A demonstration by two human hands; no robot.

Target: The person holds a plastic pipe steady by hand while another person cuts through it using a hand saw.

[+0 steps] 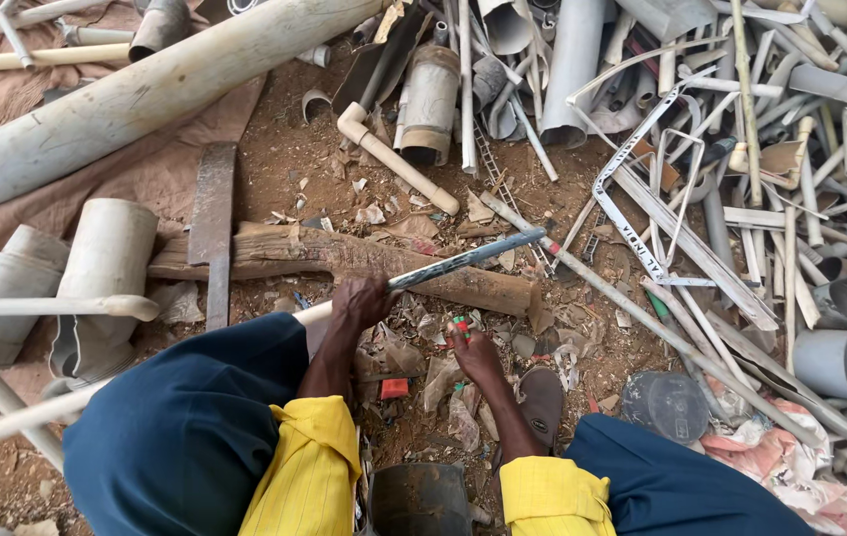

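My left hand [359, 303] is shut around a long thin pipe [463, 260], pale at the lower left and dark grey toward its red-tipped far end. The pipe lies slanted across a rough wooden log [294, 250] on the dirt. My right hand [475, 355] is just below the log and pinches a small red and green piece [460, 325] between its fingertips. Both forearms come out of yellow sleeves, with dark blue trouser legs on either side.
A rusty flat blade [213, 213] leans over the log's left end. A thick pale pipe [136, 99] lies at upper left, with grey pipe sections [106, 268] below it. A heap of pipe scraps and strips [741, 149] fills the right. A dark can [419, 496] stands between my knees.
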